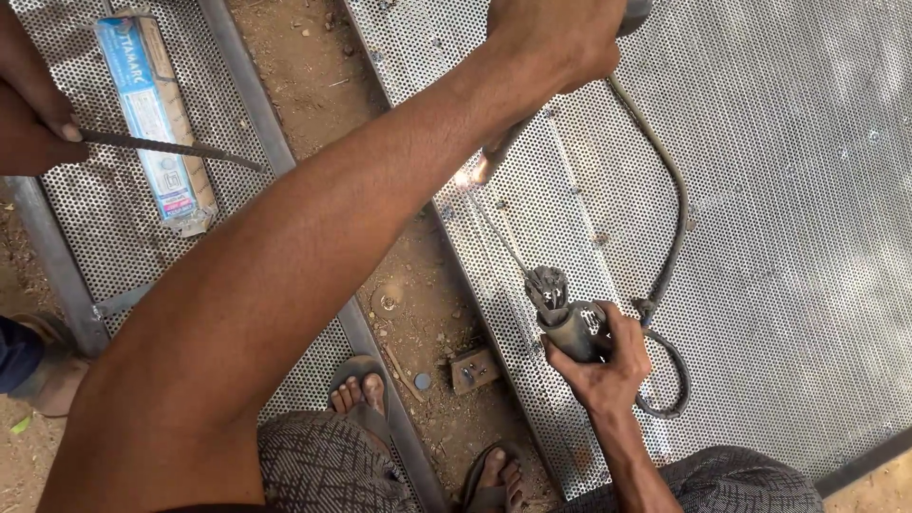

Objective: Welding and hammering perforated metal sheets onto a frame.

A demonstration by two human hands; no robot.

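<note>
Grimy grey electrode holder [568, 323], cable-tailed

Bare arms, patterned wrap, sandals.
Both forearms are bare to the elbow, with no sleeves, watch or gloves on the left hand [556, 38] or the right hand [603, 366]. Near the bottom edge, a grey-brown wrap [323, 465] with a fine woven check covers both knees. Bare toes poke out of worn, dusty thong sandals [361, 385] on the dirt.
</note>
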